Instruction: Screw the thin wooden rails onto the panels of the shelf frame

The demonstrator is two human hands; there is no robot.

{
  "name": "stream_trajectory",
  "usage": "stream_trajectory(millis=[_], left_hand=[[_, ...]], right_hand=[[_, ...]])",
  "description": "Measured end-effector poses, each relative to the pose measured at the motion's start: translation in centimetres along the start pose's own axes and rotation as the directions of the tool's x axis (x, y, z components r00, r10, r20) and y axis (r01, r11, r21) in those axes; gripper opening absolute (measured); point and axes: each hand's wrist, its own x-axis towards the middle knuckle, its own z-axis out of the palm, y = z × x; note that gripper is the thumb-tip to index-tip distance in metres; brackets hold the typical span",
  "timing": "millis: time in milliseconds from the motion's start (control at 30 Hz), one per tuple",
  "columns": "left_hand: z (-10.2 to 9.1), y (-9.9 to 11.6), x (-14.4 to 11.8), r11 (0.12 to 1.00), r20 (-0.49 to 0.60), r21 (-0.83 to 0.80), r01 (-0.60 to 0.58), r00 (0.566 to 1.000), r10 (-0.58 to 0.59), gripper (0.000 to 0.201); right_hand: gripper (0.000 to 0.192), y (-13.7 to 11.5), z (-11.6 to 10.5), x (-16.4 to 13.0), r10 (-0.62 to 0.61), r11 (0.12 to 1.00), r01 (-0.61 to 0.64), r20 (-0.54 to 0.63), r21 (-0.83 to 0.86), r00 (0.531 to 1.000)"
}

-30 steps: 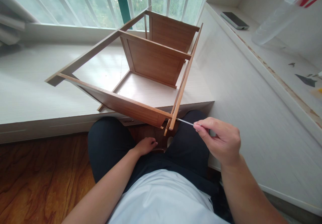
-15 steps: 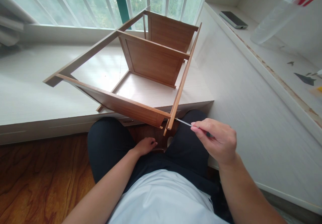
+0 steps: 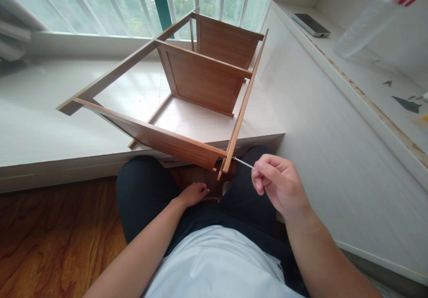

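Two hands in view, lower half of the frame. Right hand (image 3: 281,184), lower right of centre: fingers (image 3: 264,169) pinched together on a thin metal tool (image 3: 245,163), a screwdriver or key, which I cannot tell. Tool tip touches the near right corner of a wooden rack (image 3: 187,97), at the end of its long side rail. Left hand (image 3: 193,194), lower centre: rests between the person's thighs, below the rack's near corner, fingers loosely curled and touching something small there that is too hidden to name; whether they grip it cannot be told.

Rack: brown wood, three panels between two rails, tilted, centre of frame, standing on a pale desk (image 3: 40,115) that runs under the window (image 3: 100,3); its near corner overhangs the desk edge above the person's lap.

Other items: phone (image 3: 310,25), upper right, lying flat on a ledge; clear plastic bottle (image 3: 368,21), far upper right; wood floor (image 3: 50,235), lower left.
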Motion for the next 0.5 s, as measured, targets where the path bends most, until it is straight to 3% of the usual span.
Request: stream_trajectory(millis=[133, 267, 367, 500], left_hand=[[0.07, -0.05, 0.04, 1.0, 0.0, -0.002, -0.006, 1.0, 0.006, 0.033], [0.0, 0.1, -0.02, 1.0, 0.003, 0.0, -0.004, 1.0, 0.004, 0.033], [-0.09, 0.21, -0.08, 1.0, 0.005, -0.005, -0.003, 1.0, 0.003, 0.033], [-0.13, 0.22, -0.13, 1.0, 0.003, -0.001, -0.001, 1.0, 0.001, 0.034]], right_hand=[[0.031, -0.11, 0.49, 0.44, 0.204, 0.919, -0.252, 0.181, 0.302, 0.962], [0.033, -0.09, 0.61, 0.49, 0.275, 0.837, -0.382, 0.302, 0.392, 0.913], [0.033, -0.03, 0.65, 0.35, 0.249, 0.873, -0.337, 0.273, 0.353, 0.929], [0.035, -0.01, 0.41, 0.01, 0.124, 0.976, -0.145, 0.131, 0.16, 0.983]])
